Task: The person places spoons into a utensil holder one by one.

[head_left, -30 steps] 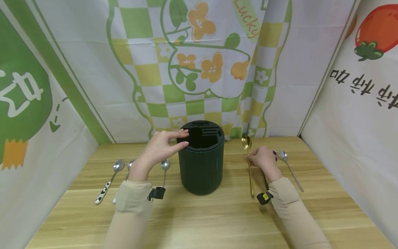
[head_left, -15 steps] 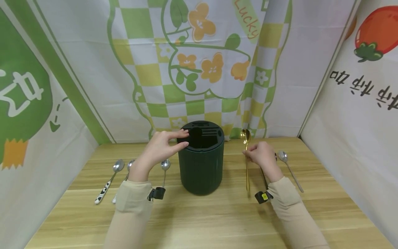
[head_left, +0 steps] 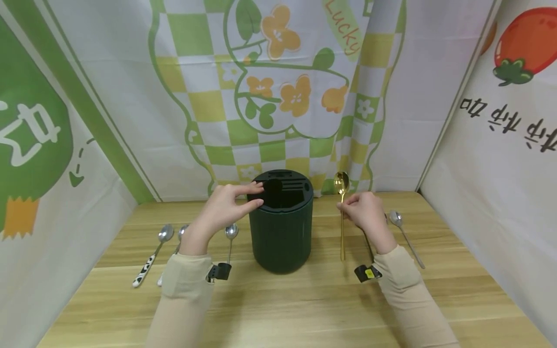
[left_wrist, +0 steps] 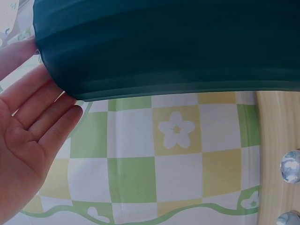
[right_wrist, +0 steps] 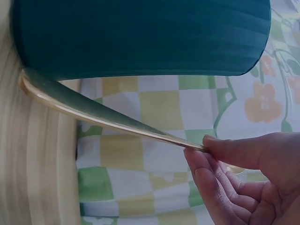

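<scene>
A gold spoon (head_left: 342, 227), bowl end up in the head view, is pinched by its handle between the thumb and fingertips of my right hand (head_left: 365, 214). The right wrist view shows its broad handle end (right_wrist: 51, 93) slanting toward the tabletop, overlapping the holder's lower edge. The dark green ribbed holder (head_left: 280, 239) stands upright at centre, its black top divided into slots and openings. My left hand (head_left: 222, 208) touches the holder's left rim with thumb and fingertips. Up close, the left fingers (left_wrist: 44, 103) look fairly straight against the rim.
Left on the wooden table (head_left: 278, 309) lie a spoon with a cow-patterned handle (head_left: 150, 261), another partly hidden spoon (head_left: 182, 232) and a silver spoon (head_left: 231, 232). At right are a silver spoon (head_left: 404, 234) and a dark-handled piece (head_left: 367, 244) under the right arm. A patterned curtain (head_left: 270, 154) hangs behind.
The gold spoon has risen from the table and shifted slightly left and away with my right hand. My left hand stays on the holder's rim.
</scene>
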A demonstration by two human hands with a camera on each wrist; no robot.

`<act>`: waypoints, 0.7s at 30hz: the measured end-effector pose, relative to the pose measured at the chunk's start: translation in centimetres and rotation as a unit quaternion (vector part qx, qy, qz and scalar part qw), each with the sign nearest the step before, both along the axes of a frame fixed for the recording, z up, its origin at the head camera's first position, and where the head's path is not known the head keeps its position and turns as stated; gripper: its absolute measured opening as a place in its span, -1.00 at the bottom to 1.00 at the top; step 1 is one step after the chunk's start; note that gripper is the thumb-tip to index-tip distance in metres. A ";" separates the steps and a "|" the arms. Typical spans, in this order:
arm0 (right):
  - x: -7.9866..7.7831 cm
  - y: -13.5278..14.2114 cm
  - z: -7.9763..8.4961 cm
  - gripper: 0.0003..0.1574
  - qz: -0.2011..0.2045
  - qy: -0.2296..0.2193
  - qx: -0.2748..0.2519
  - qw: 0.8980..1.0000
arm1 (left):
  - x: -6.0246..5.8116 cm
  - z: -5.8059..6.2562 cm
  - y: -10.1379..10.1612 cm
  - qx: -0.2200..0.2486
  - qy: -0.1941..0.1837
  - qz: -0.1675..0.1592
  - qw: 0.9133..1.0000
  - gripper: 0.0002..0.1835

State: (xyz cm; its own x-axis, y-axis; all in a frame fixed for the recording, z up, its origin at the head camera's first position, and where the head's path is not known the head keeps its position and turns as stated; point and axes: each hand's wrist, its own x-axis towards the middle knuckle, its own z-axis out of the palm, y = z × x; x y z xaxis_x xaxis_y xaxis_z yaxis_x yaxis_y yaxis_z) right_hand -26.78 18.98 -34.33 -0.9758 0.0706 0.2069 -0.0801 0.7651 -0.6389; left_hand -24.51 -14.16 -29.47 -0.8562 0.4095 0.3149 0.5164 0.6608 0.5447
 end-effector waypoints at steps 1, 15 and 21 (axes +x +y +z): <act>0.1 -0.1 0.1 -0.70 0.000 0.003 -0.002 1.000 | 0.0 0.0 0.0 0.000 0.001 -0.001 1.000 -0.55; 0.8 -0.7 1.7 -0.67 0.012 0.074 -0.003 0.997 | -0.1 -0.2 -0.1 0.000 0.003 0.003 1.000 -0.55; 1.2 -1.2 2.6 -0.66 0.007 0.080 -0.015 0.997 | -0.2 -0.2 -0.1 0.004 0.007 0.000 1.000 -0.54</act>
State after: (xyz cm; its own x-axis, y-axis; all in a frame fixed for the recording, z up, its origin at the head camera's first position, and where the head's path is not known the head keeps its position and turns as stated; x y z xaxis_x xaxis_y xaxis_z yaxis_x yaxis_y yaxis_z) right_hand -25.61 17.82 -31.76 -0.9313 0.0665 0.3581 -0.1929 0.7438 -0.6399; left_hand -24.67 -14.24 -29.68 -0.8513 0.4076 0.3305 0.5247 0.6564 0.5420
